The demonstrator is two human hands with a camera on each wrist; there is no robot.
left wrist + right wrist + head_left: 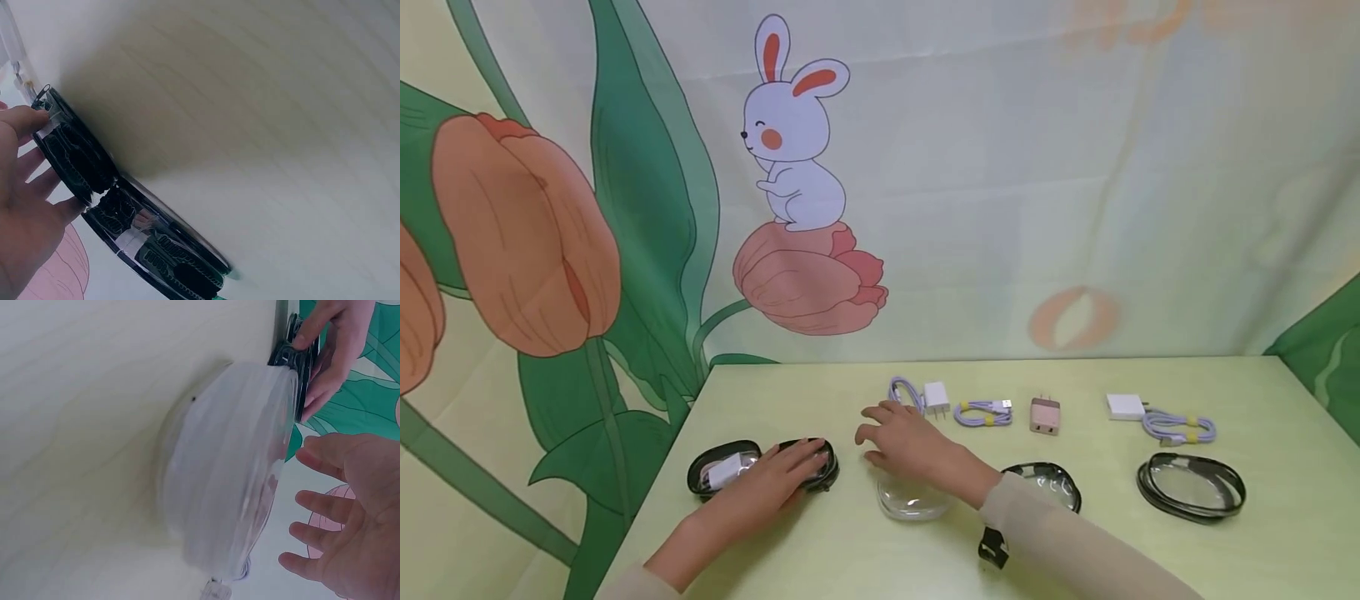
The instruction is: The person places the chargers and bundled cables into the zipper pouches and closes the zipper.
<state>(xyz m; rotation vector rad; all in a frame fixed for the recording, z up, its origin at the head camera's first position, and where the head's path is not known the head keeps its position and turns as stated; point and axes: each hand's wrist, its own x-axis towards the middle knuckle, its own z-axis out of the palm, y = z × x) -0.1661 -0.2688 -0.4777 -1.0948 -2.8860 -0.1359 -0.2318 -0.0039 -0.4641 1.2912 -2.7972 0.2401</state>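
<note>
In the head view my left hand [767, 482] rests with extended fingers on a black-rimmed clear case [831, 473]. A second black-rimmed case [700, 462], holding a white charger [725, 472], lies beside it; whether the two are joined I cannot tell. The left wrist view shows my left thumb [28, 119] touching the case near a zip pull [42, 94]. My right hand [913, 442] hovers above a clear, pale-rimmed case [913, 504], apart from it, with loosely bent fingers and nothing held. In the right wrist view that case [225, 469] stands near the fingers.
Along the back lie purple cables [983, 414], a white charger [936, 395], a pink charger [1045, 415], and another white charger [1125, 407] next to a purple cable [1180, 427]. Black-rimmed cases [1191, 487] lie to the right, one partly behind my sleeve [1045, 525].
</note>
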